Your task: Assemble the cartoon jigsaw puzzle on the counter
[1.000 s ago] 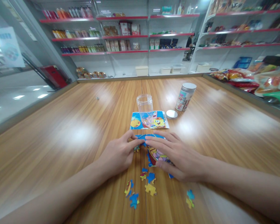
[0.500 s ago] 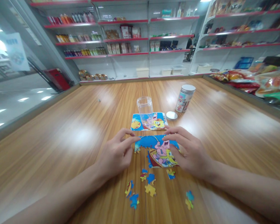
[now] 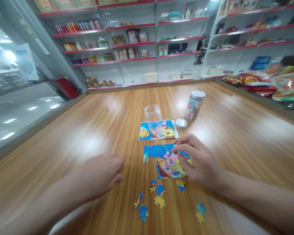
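Note:
A partly assembled cartoon jigsaw puzzle (image 3: pixel 166 161) lies on the wooden table, with a gap at its lower left. My right hand (image 3: pixel 194 158) rests over its right side, fingers apart and covering part of the picture. To the left of the puzzle, my left hand (image 3: pixel 104 173) hovers above bare wood with index finger and thumb apart; I see nothing in it. Loose puzzle pieces lie nearer me, among them a yellow piece (image 3: pixel 159 202), a blue piece (image 3: pixel 143 212) and a blue-and-yellow piece (image 3: pixel 180 185). Behind the puzzle is a printed reference picture (image 3: pixel 170 131).
A clear plastic jar (image 3: pixel 153 114) stands on the reference picture. Right of it are a white lid (image 3: pixel 181 123) and a labelled can (image 3: pixel 195 106). Snack bags (image 3: pixel 250 81) sit past the table's right edge. Stocked shelves (image 3: pixel 134 42) line the far wall.
My left hand has left the puzzle's upper left edge and moved left and toward me. My right hand stays on the puzzle. The view has shifted slightly.

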`<state>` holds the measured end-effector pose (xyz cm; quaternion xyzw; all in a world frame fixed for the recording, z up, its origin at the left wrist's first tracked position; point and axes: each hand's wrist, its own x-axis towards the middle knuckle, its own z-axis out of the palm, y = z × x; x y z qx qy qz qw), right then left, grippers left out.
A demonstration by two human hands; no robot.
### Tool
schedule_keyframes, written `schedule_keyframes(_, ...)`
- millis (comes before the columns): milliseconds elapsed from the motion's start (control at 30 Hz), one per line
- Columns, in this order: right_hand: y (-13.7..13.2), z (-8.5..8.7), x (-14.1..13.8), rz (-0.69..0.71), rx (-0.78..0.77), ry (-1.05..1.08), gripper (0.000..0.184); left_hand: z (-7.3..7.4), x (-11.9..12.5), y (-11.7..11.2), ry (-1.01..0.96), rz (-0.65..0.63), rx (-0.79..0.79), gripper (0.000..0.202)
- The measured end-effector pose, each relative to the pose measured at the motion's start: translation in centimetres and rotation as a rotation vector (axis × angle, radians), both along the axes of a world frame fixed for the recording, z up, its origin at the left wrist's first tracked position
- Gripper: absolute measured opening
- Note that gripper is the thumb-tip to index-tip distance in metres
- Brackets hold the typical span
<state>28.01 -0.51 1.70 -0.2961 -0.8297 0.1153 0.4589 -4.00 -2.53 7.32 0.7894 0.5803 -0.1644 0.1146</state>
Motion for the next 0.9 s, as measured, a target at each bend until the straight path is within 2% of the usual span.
schedule_keyframes(167,0.4,-0.2,-0.8,0.009,-0.013,0.004,0.025,-0.8,0.0,0.7,-0.155,-0.054,-0.107,0.004)
schedule_keyframes(333,0.5,-0.1,-1.0,0.027,0.020,0.011,0.026,-1.1,1.4,-0.1,-0.290,-0.164,-0.183,0.008)
schedule_keyframes(467,0.7,0.0,-0.9,0.005,0.038,0.002,0.027,-1.2,2.1,-0.5,-0.333,-0.193,-0.199,0.009)
schedule_keyframes(567,0.7,0.0,-0.8,-0.008,0.043,-0.009,0.026,-1.6,2.0,0.4,-0.398,-0.267,-0.179,0.016)
schedule_keyframes(667,0.6,0.1,-0.8,-0.023,0.047,-0.018,0.026,-3.0,1.4,2.0,-0.624,-0.384,-0.193,0.042)
schedule_keyframes(767,0.6,0.0,-0.8,-0.047,0.051,-0.035,0.024,-4.7,0.6,3.2,-0.988,-0.328,-0.148,0.050)
schedule_keyframes(833,0.7,0.0,-0.7,-0.062,0.051,-0.052,0.023,-5.4,0.3,3.5,-1.090,-0.285,-0.117,0.049)
schedule_keyframes(900,0.6,0.0,-0.6,-0.071,0.048,-0.072,0.020,-5.6,0.3,3.5,-1.104,-0.267,-0.103,0.047)
